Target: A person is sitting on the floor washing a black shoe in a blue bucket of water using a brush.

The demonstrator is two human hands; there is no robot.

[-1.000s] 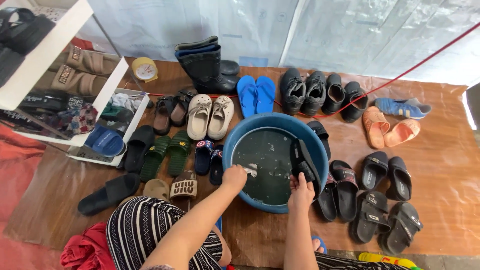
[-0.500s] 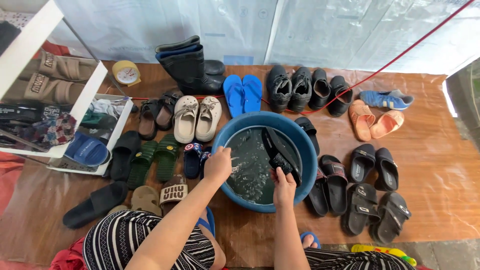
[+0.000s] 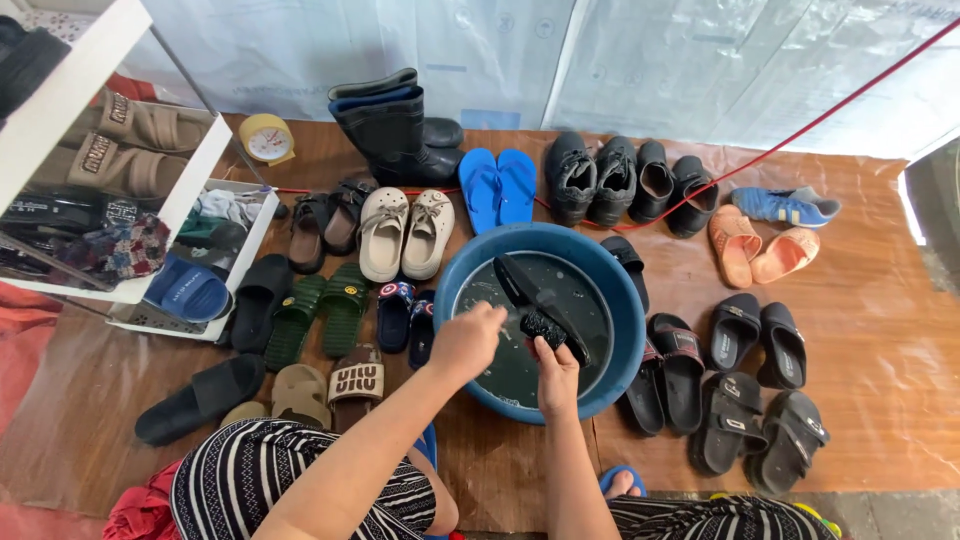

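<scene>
Black sandal (image 3: 540, 305) over the blue basin (image 3: 610, 285), both hands on it.

Big blue basin sits on the wooden floor (image 3: 880, 350), dark water inside, ringed by rows of shoes. Sandal's tilted across it, toe away from the person. Right hand (image 3: 555, 370) is clamped round the heel end; left hand (image 3: 465, 340) is curled tight beside it, fingers closed, what it pinches hidden.

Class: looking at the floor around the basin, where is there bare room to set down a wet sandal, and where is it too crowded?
Bare floor lies far right, beyond the black sandals and below the orange slippers. Another patch lies bottom left, between the shelf and the black slide. Left of the basin, shoes sit packed together, and the back row is full.
</scene>
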